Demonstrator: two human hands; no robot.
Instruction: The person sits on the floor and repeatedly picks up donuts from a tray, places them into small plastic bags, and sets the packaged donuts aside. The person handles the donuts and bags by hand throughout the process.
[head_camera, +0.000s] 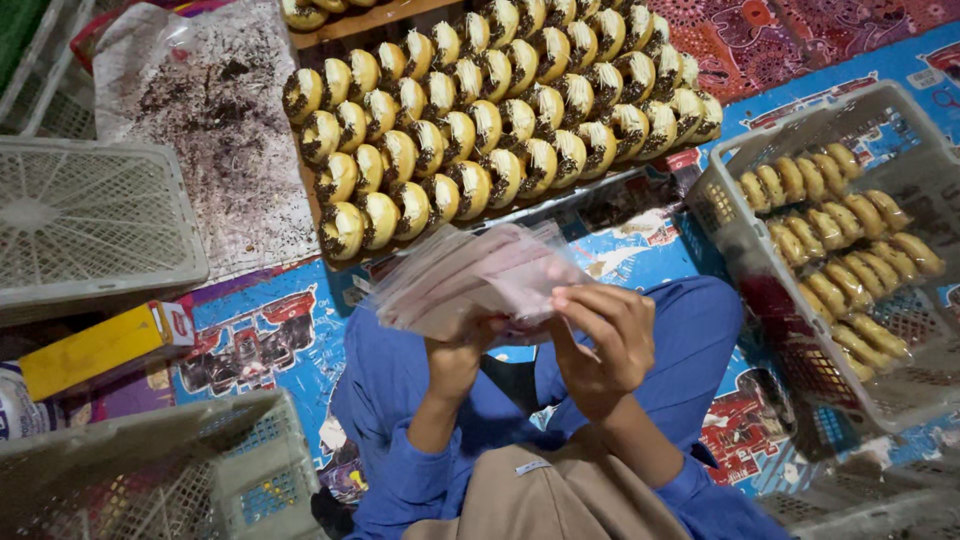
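Grip: a stack of clear plastic bags is clamped from below in the left hand; the right hand is pinched on its near right edge.
Place: held above the lap, just near of the wooden tray of chocolate-sprinkled doughnuts.
Technique: one bag is best peeled with thumb and forefinger, the stack kept firm.
Right: a plastic crate of plain doughnuts.

Four plastic crates, two hands, one yellow box.
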